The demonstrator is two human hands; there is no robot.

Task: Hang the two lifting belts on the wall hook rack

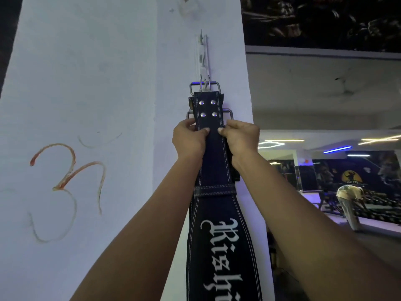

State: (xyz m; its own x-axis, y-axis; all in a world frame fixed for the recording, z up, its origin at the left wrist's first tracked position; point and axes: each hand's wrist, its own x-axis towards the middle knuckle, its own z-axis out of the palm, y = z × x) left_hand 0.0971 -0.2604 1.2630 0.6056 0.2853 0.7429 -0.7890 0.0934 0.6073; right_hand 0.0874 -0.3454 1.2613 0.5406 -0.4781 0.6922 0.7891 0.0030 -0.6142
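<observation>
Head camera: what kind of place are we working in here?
Most likely a gym. Both hands, left hand and right hand, grip a lifting belt at a wall hook rack, and a mirror on the right seems to show dumbbell racks.

belt lettering: read "Rishi…" in white gothic script, ran down the black belt, cut off at frame edge
wall mark: red hand-drawn symbol, looked like Om sign
distant logo: was unreadable

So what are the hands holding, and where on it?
Both the left hand and right hand grip the black lifting belt by its narrow upper strap, just below the rivets, one on each edge.
</observation>
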